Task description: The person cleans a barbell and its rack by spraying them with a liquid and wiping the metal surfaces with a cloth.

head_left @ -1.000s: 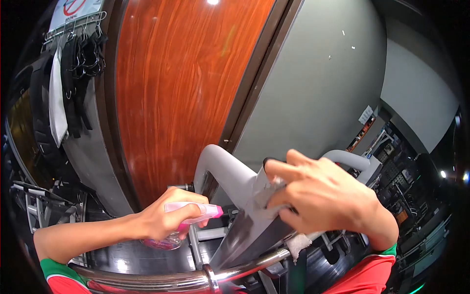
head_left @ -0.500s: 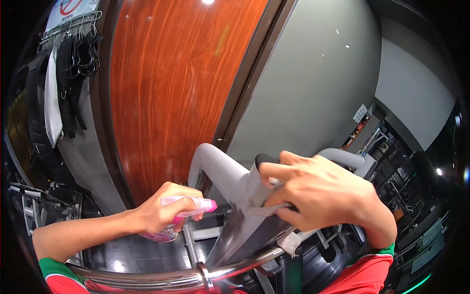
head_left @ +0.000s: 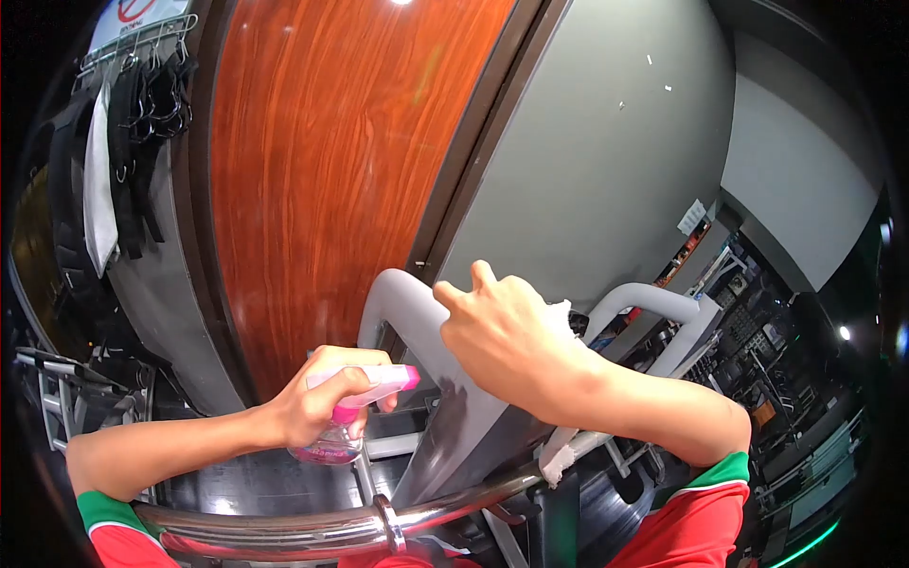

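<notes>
My left hand [head_left: 327, 393] is wrapped round a clear spray bottle [head_left: 336, 445] with a pink and white trigger head, its pink nozzle facing right. A little pinkish liquid seems to be in the bottle. My right hand [head_left: 502, 331] bends over the top of a grey metal machine post [head_left: 459, 426], back of the hand towards me. The edge of a white cloth [head_left: 562, 309] shows past that hand; its fingers are curled and their tips are partly hidden. Grey tubular arms [head_left: 402, 289] branch from the post to both sides.
A curved chrome rail [head_left: 265, 535] crosses in front of me, with a torn pale scrap [head_left: 557, 464] on the bar near it. Behind the machine stand a wood panel [head_left: 331, 170] and a grey wall [head_left: 597, 161]. Black straps [head_left: 142, 142] hang from a rack at left.
My right hand has moved left and slightly up across the post top, turning so its back faces me. The spray bottle remains in my left hand, which has barely moved.
</notes>
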Action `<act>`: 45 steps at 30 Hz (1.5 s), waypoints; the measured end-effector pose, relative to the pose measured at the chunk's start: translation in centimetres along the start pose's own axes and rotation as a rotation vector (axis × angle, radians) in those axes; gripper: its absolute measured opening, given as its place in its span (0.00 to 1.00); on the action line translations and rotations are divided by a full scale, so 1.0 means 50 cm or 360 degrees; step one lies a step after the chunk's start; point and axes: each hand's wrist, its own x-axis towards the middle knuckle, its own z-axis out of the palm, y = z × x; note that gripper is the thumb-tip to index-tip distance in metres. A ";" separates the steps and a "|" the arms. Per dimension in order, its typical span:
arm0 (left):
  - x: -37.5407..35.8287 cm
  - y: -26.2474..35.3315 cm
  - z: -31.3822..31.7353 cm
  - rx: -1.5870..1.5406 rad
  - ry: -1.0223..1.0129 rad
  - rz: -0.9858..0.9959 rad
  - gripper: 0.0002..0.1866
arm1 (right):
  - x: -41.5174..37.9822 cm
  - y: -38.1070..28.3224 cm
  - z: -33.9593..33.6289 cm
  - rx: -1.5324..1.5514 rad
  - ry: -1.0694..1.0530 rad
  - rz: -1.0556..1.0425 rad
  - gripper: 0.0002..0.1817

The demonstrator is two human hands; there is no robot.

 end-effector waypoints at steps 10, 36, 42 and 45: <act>-0.010 -0.032 0.008 -0.0086 0.0029 -0.0012 0.24 | -0.090 -0.040 -0.050 0.0291 -0.0241 -0.0097 0.04; -0.039 -0.065 0.031 -0.0240 0.0255 -0.0093 0.23 | -0.022 -0.229 0.094 -0.0049 -0.0504 -0.0014 0.05; -0.046 -0.071 0.037 -0.0270 0.0224 -0.0096 0.23 | -0.067 -0.186 0.009 -0.0168 -0.0122 0.0595 0.06; -0.049 -0.076 0.041 -0.0297 0.0182 -0.0103 0.23 | -0.107 -0.202 0.045 -0.0284 0.0001 0.0386 0.06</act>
